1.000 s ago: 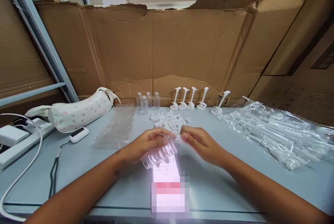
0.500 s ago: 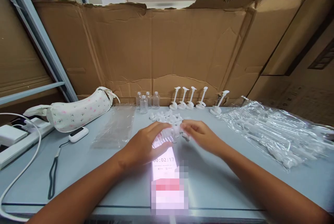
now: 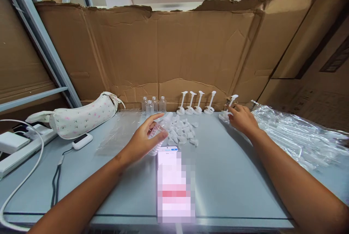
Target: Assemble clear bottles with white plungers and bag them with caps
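Observation:
My left hand (image 3: 147, 136) is wrapped round a small clear plastic bottle (image 3: 156, 134), tilted above the top of a phone. Parts of the bottle hide behind my fingers. My right hand (image 3: 243, 120) reaches to the far right, its fingertips closed at the stem of a white pump head (image 3: 233, 98) that stands on the table. Several similar pump heads (image 3: 197, 109) stand in a row to its left. Between my hands lies a heap of small translucent white pieces (image 3: 181, 130). Several clear bottles (image 3: 149, 109) stand together behind my left hand.
The lit phone (image 3: 174, 205) lies in front of me. A flat clear bag (image 3: 117, 132) is at left, near a patterned pouch (image 3: 84, 117), a white device (image 3: 82, 141) and a power strip (image 3: 46, 137). Crinkled plastic packaging (image 3: 289, 136) covers the right. Cardboard (image 3: 191, 52) walls the back.
My hands were close together over the heap. My right hand has moved right and away to the end pump head; my left has drawn slightly left with the bottle, uncovering the heap.

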The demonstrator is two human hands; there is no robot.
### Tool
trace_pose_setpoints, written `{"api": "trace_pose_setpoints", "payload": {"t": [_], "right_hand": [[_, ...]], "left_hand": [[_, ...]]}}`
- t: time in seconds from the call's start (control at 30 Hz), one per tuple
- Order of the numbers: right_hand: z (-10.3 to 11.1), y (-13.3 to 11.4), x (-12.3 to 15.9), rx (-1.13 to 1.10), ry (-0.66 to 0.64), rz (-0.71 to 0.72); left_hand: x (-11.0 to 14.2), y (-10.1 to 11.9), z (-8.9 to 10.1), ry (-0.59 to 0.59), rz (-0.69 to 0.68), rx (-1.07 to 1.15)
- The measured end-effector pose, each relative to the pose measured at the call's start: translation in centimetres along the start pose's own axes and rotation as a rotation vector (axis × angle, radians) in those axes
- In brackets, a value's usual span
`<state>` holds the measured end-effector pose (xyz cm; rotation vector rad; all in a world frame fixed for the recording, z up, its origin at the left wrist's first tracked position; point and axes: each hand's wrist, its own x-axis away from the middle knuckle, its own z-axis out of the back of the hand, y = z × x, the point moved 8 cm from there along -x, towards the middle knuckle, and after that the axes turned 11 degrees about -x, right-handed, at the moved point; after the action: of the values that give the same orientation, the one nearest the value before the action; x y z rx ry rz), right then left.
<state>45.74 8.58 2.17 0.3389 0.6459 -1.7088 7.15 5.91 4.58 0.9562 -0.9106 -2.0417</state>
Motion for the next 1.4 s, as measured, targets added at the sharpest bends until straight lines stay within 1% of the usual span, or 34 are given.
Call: {"api": "trace_pose_setpoints", "payload": {"t": [0.13, 0.23, 0.3, 0.4, 0.5, 0.53, 0.6, 0.63, 0.67, 0.73, 0.83, 0.93, 1.03, 1.13, 1.2, 1.27, 1.4], "right_hand": [[-1.3, 0.0, -0.2, -0.061, -0.072, 0.014], [-0.9, -0.3, -0.3, -0.135, -0.047, -0.011], [0.1, -0.8, -0.3, -0.209, 0.012, -0.021], [2.5, -2.0, -0.1, -0.367, 0.127, -0.033], [4.7, -4.3, 0.8, -0.642, 0.212, -0.035], [5.2, -5.5, 1.2, -0.764, 0.21, -0.022], [5.8, -8.6, 2.4, -0.918, 0.174, 0.016], [5.5, -10.2, 3.0, -1.141, 0.113, 0.005], [5.0, -11.8, 3.8, -1.33, 0.038, -0.023], [3.8, -14.8, 5.4, -1.581, -0.094, -0.107], [2.0, -17.8, 7.6, -1.767, -0.241, -0.239], [1.2, -19.0, 8.9, -1.852, -0.326, -0.301], [0.9, -19.1, 9.5, -1.894, -0.373, -0.356], [0.7, -18.9, 9.8, -1.931, -0.391, -0.417], [0.7, -18.8, 9.9, -1.941, -0.38, -0.431], [0.9, -18.9, 9.9, -1.945, -0.347, -0.415], [1.6, -19.1, 10.2, -1.952, -0.244, -0.341]], "left_hand": [[-0.2, -0.3, 0.3, 0.012, 0.021, 0.163], [-0.3, -0.2, 0.7, 0.05, 0.033, 0.232], [-0.3, -0.5, 0.9, 0.082, 0.075, 0.26], [-0.2, -0.8, 1.1, 0.126, 0.126, 0.331], [-0.1, -0.6, 0.9, 0.123, 0.106, 0.426], [-0.1, -0.4, 0.8, 0.119, 0.09, 0.452], [0.1, 0.0, 0.6, 0.116, 0.047, 0.489], [0.1, 0.1, 0.5, 0.114, 0.023, 0.499], [0.2, 0.3, 0.3, 0.11, 0.0, 0.5], [0.3, 0.6, 0.0, 0.103, -0.042, 0.481], [0.6, 0.8, -0.2, 0.121, -0.088, 0.405], [1.0, 1.3, -0.2, 0.153, -0.156, 0.306], [1.6, 1.8, -0.2, 0.172, -0.231, 0.214], [2.1, 2.5, -0.3, 0.179, -0.339, 0.083], [2.3, 2.9, -0.5, 0.177, -0.387, 0.018], [2.2, 2.7, -0.4, 0.183, -0.36, 0.061], [1.5, 1.5, -0.2, 0.223, -0.202, 0.343]]}}
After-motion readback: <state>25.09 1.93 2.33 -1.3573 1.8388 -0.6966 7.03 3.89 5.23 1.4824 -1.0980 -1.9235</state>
